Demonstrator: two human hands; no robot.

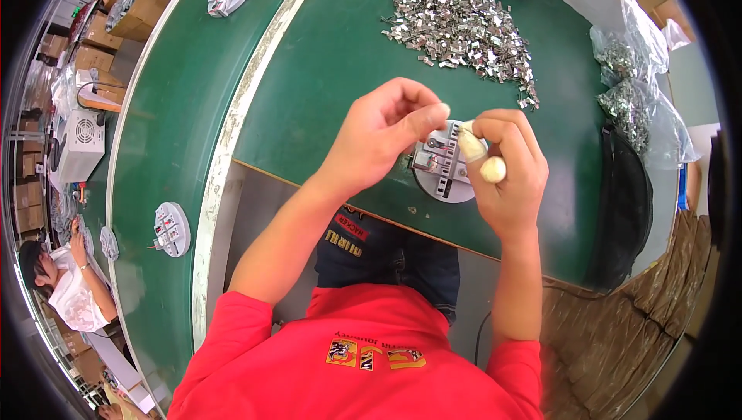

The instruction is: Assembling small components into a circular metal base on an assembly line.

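A red short-sleeved shirt (348, 401) with yellow and black chest prints (376, 354) is worn with dark blue jeans (398, 258) and cream finger covers (493, 170).

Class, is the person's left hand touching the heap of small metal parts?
Apart: the head view shows green tabletop between the left hand and the heap.

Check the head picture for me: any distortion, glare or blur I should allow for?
Head view: strong fisheye, with black corners and the white rail bowed; bright glints on the metal pieces and the clear plastic bag; in the same head view, the round grey device is fairly clear, but anything in the left hand is too small to tell.
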